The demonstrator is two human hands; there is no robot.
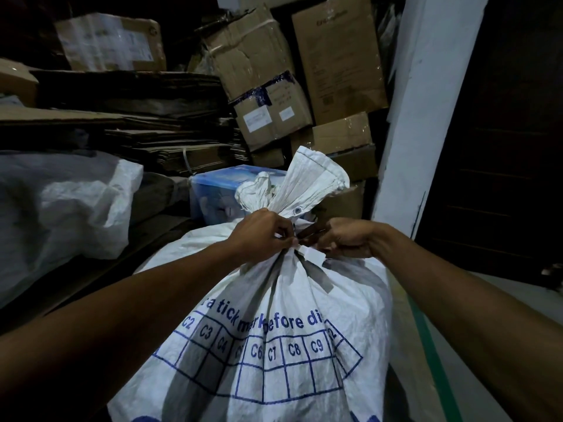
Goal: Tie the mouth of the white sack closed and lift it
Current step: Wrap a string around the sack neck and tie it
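Note:
A full white woven sack (274,324) with blue printed letters and a grid stands upright in front of me. Its mouth is gathered into a narrow neck, and the loose top (307,184) fans upward above it. A thin white tie strip (310,254) wraps the neck. My left hand (262,236) grips the neck from the left, fingers pinched on the tie. At the right side of the neck, my right hand (347,239) is closed on the other end of the strip.
Stacked cardboard boxes (274,86) and flattened cardboard (137,117) fill the back. Another white sack (67,202) lies at the left. A blue plastic box (213,193) sits behind the sack. A white pillar (426,102) and a dark door (502,147) stand at the right.

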